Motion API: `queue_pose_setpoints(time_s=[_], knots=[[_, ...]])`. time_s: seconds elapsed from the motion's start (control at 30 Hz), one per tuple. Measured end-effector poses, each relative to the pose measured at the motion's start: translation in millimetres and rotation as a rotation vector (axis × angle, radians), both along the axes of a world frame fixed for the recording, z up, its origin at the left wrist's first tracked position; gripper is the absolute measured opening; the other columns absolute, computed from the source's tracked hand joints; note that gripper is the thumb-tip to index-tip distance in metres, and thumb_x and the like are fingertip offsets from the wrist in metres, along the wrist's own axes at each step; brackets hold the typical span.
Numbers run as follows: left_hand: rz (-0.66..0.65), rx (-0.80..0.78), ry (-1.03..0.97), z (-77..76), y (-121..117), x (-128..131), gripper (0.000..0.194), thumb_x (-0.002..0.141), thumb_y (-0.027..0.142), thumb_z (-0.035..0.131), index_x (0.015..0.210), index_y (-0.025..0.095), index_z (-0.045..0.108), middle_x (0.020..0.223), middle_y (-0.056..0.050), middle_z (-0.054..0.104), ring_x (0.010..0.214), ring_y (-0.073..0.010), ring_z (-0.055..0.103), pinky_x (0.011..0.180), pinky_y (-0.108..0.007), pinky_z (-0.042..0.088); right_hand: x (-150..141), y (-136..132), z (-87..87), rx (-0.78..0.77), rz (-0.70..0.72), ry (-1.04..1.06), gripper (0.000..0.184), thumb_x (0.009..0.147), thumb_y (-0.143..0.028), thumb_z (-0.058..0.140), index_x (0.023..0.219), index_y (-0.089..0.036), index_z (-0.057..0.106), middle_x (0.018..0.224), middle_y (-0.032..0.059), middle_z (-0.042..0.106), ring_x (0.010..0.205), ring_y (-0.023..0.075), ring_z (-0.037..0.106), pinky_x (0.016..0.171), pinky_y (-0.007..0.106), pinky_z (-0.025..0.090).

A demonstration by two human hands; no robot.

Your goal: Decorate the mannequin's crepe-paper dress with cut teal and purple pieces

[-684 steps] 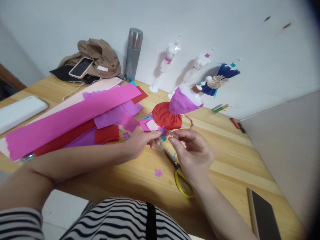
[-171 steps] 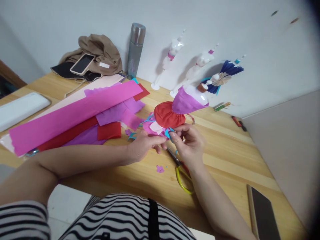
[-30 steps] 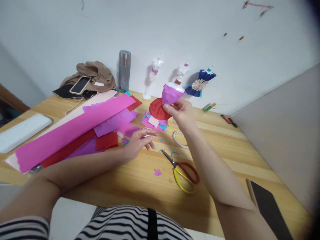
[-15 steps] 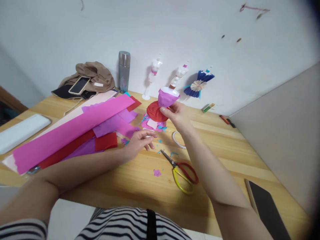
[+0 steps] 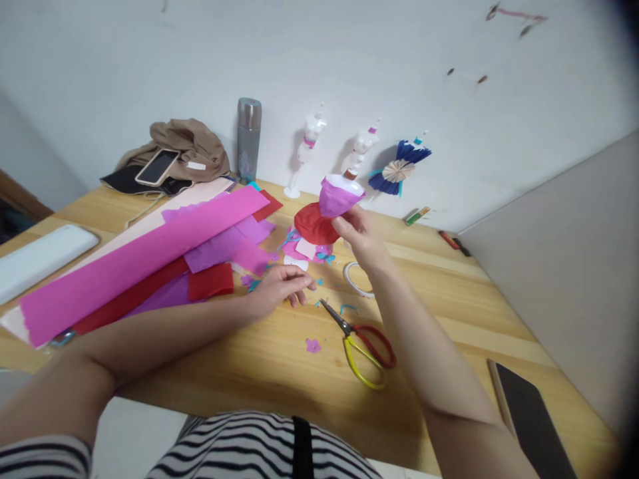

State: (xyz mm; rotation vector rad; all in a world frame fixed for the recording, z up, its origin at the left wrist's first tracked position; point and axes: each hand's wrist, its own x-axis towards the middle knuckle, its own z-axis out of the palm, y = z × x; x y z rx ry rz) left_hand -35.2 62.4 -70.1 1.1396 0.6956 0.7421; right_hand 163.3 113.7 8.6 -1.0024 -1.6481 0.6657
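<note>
Wood tabletop (image 5: 464,319), mini mannequin (image 5: 317,223) grasped by R hand (image 5: 362,238).
L hand (image 5: 283,286) released, fingers part-curled; scissors (image 5: 348,328) nr, to its R.

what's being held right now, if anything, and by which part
The right hand holds the dressed figure by its waist, just below the purple top. The left hand holds nothing visible.

The single camera, worn on the head, looks forward and down over the tabletop (image 5: 439,319).
</note>
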Motion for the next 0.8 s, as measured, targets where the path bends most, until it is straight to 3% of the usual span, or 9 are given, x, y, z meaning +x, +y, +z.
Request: queue_pose_setpoints(time_s=[0.13,0.2,0.27,0.33,0.43,0.6,0.8], knots=[[-0.044,-0.011,0.011,-1.0,0.5,-1.0,0.044,0.076,0.058,0.082,0.077,0.015,0.071,0.069,-0.003,0.07,0.056,-0.0108,0.062,0.05,-0.022,0.043,15.5,-10.4,-8.4,0.038,-0.064,0.086,0.042,0.084,-0.063,0.074,0.108,-0.028,0.072,0.112,0.0074,0.078,0.111,0.0304,0.073,0.1,0.055,0.059],[-0.061,0.003,0.02,-1.3,0.7,-1.1,0.043,0.077,0.057,0.082,0.078,0.015,0.072,0.066,-0.002,0.068,0.056,-0.0113,0.062,0.05,-0.022,0.044,24.5,-20.3,-17.2,0.019,-0.092,0.075,0.038,0.079,-0.048,0.081,0.11,-0.028,0.07,0.116,0.0087,0.077,0.112,0.0307,0.073,0.097,0.054,0.06],[-0.069,0.014,0.031,-2.0,0.6,-0.6,0.043,0.078,0.057,0.081,0.078,0.015,0.072,0.065,-0.002,0.068,0.056,-0.0115,0.062,0.051,-0.022,0.044,30.3,-31.1,-27.4,-0.032,-0.103,0.006,0.05,0.074,-0.04,0.084,0.121,-0.03,0.067,0.131,0.0114,0.073,0.123,0.0328,0.069,0.099,0.055,0.059],[-0.074,0.013,0.044,-2.9,0.2,0.2,0.043,0.077,0.057,0.081,0.077,0.015,0.072,0.066,-0.003,0.069,0.056,-0.0114,0.063,0.05,-0.021,0.043,31.9,-39.3,-37.0,-0.095,-0.08,-0.062,0.076,0.071,-0.039,0.086,0.141,-0.033,0.058,0.153,0.0142,0.061,0.137,0.0356,0.061,0.103,0.059,0.056],[-0.086,0.013,0.047,-3.1,-0.3,1.4,0.044,0.075,0.058,0.081,0.076,0.015,0.072,0.07,-0.004,0.07,0.055,-0.0109,0.062,0.05,-0.021,0.044,30.3,-41.0,-47.5,-0.172,-0.036,-0.062,0.097,0.071,-0.046,0.09,0.157,-0.037,0.044,0.163,0.0156,0.051,0.146,0.037,0.052,0.107,0.062,0.053],[-0.062,0.01,0.002,1.4,0.3,1.4,0.047,0.073,0.059,0.081,0.083,0.014,0.07,0.089,-0.007,0.075,0.057,-0.0102,0.063,0.048,-0.022,0.045,26.3,-25.9,-57.4,-0.228,-0.053,0.114,0.089,0.069,-0.057,0.091,0.147,-0.031,0.055,0.147,0.0162,0.066,0.132,0.0346,0.065,0.1,0.057,0.058],[-0.04,-0.014,0.008,2.3,1.9,0.7,0.048,0.074,0.059,0.081,0.085,0.014,0.067,0.094,-0.009,0.074,0.056,-0.009,0.062,0.048,-0.022,0.044,14.2,-21.8,-63.3,-0.196,-0.093,0.18,0.076,0.065,-0.058,0.092,0.129,-0.027,0.067,0.14,0.0153,0.07,0.124,0.0338,0.068,0.096,0.052,0.061]])
